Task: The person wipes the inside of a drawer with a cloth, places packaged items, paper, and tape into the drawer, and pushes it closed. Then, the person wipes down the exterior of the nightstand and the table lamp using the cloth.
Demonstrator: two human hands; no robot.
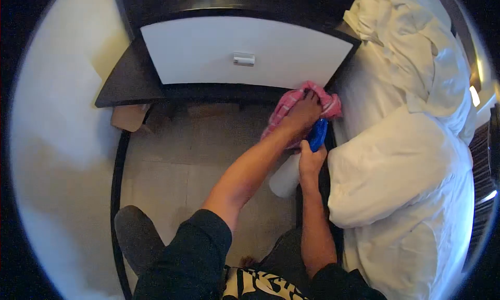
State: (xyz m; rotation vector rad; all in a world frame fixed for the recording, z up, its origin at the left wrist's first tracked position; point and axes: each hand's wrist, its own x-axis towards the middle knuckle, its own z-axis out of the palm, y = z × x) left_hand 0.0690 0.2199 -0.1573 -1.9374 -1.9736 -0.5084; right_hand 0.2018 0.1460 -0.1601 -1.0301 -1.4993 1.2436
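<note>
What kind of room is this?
Probably a bedroom. You can see rumpled white bedding piled along the right side, and next to it a dark cabinet with a white drawer front.

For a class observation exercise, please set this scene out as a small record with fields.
left hand: on a pink cloth with pale lines; grip partly hidden
right hand: around the neck of a whitish bottle with a blue top
ahead: white drawer front in dark furniture, small pale handle
right side: rumpled white bedding
underfoot: greyish tiled floor
bottle contents: cannot tell
</note>
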